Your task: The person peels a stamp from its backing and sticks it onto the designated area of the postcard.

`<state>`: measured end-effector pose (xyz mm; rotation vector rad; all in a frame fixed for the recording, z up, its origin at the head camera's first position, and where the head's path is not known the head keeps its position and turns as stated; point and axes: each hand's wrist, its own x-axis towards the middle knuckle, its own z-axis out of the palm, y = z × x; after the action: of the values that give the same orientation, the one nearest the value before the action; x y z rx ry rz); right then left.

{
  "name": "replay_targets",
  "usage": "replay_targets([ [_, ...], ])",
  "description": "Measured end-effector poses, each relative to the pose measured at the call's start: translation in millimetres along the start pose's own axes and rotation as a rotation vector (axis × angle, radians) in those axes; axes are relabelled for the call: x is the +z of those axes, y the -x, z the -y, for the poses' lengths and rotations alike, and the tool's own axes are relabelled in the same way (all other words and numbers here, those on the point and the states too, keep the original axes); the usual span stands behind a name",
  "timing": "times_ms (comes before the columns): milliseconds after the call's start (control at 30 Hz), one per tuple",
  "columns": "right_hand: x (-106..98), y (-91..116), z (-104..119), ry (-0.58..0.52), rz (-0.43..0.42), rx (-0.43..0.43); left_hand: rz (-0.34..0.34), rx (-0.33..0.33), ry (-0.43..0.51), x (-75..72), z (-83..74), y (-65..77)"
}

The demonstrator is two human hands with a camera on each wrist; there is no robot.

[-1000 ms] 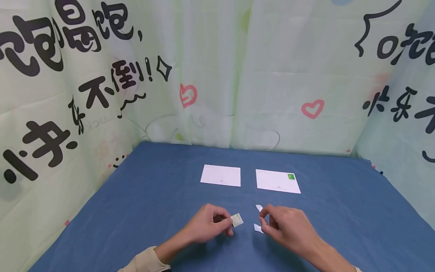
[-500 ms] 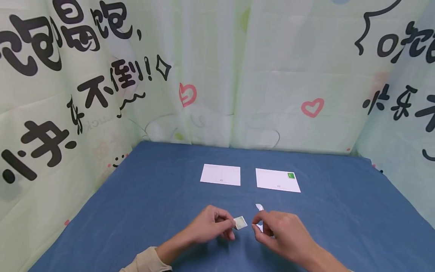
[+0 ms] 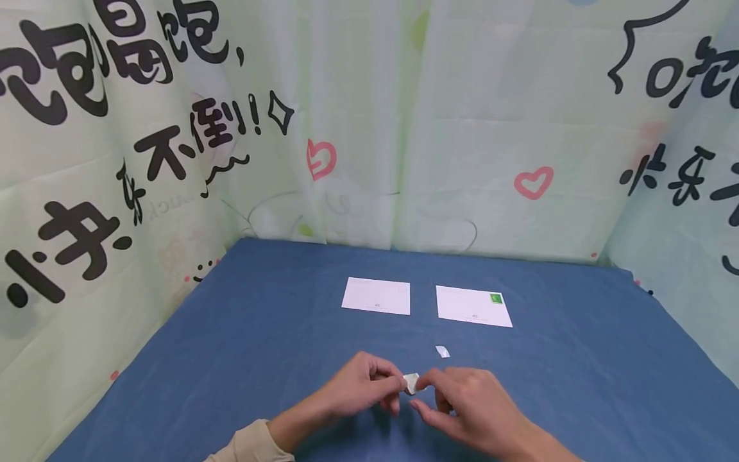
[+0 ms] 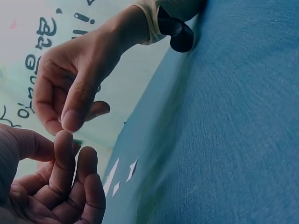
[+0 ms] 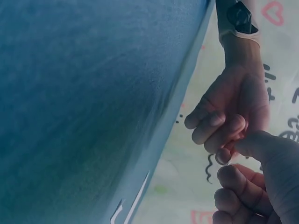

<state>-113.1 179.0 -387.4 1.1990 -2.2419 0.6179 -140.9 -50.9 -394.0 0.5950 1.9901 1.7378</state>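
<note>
Head view: a scrap [image 3: 442, 351] lies between right hand [image 3: 470, 401] and green-cornered card [image 3: 470, 305].

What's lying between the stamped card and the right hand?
A white scrap, flat on the blue cloth. The head view shows it between the stamped card and the right hand, apart from both.
</note>
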Motion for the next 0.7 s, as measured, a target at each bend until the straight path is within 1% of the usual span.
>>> replay_targets([
  [167, 0.2, -0.9, 2.1, 0.007, 0.028, 0.016, 0.021, -0.007, 0.020, 0.2, 0.3, 0.6],
  [367, -0.4, -2.4, 2.9, 0.025, 0.075, 0.063, 0.034, -0.008, 0.038, 1.0, 0.9, 0.8],
  [533, 2.4, -4.4, 0.0, 0.019, 0.075, 0.098, 0.020, -0.006, 0.000, -0.3, 1.5, -0.9],
  [700, 5.4, -5.5, -6.2, 0.018, 0.050, 0.103, -0.010, -0.002, -0.045, -3.6, 4.1, -3.8],
])
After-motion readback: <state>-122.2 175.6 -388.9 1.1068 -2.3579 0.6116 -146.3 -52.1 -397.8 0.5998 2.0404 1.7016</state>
